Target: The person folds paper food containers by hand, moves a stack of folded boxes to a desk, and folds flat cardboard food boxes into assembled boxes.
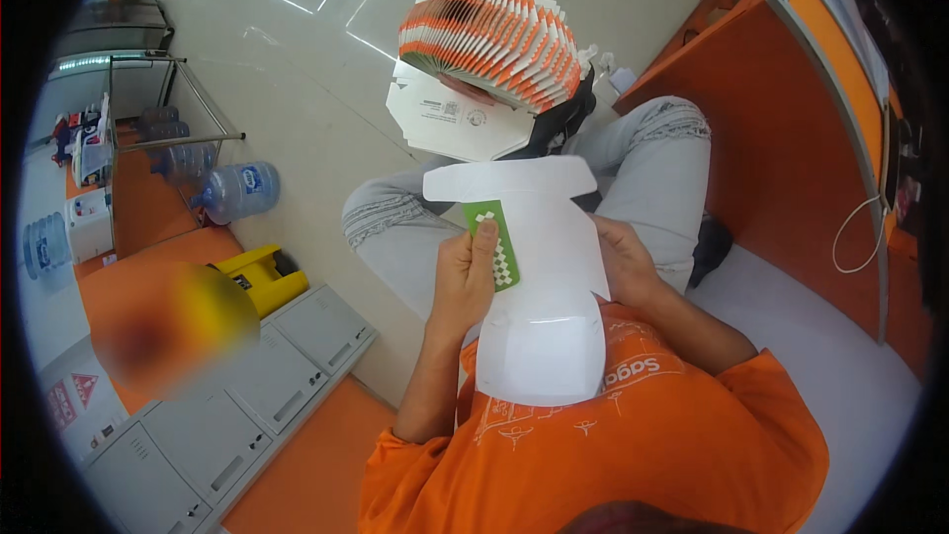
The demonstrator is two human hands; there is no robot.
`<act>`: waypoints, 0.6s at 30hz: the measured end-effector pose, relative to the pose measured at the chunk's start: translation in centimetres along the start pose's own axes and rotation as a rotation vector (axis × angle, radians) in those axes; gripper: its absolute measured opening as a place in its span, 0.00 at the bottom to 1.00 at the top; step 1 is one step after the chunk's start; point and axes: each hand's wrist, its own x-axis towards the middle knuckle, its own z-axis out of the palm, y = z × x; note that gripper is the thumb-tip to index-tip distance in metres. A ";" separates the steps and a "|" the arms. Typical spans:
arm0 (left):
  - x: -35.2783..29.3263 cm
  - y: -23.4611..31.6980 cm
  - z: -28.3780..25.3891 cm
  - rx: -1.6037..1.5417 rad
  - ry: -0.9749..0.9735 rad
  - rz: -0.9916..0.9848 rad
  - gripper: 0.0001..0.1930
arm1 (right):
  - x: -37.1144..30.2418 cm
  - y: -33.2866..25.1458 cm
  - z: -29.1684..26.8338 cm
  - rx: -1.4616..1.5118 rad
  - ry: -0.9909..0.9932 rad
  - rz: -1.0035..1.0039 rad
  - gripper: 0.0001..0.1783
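Left hand [465, 279] pinches a green, white-checked rectangular strip [503, 255] at the left edge of a white cardboard blank [550, 247]; right hand [629, 262] clasps its right edge — folding, seemingly; next calls for steady pressure.

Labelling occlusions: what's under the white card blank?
Jeans and the orange shirt show around the white card blank. What lies directly beneath, and most fingers of the left hand, are covered.

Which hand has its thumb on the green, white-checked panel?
The left hand: its thumb lies on the green, white-checked panel. The right hand is at the flat white cardboard sheet's right edge.
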 end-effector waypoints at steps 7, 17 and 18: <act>0.6 1.2 1.0 0.018 0.006 0.059 0.26 | -0.1 0.1 -1.1 0.100 -0.102 -0.141 0.26; 0.4 0.7 0.4 0.097 0.051 0.154 0.18 | 0.9 1.0 0.2 -0.463 0.195 -0.345 0.20; 0.3 0.9 0.1 0.070 0.025 0.134 0.17 | 0.9 0.9 0.3 -0.433 0.171 -0.288 0.21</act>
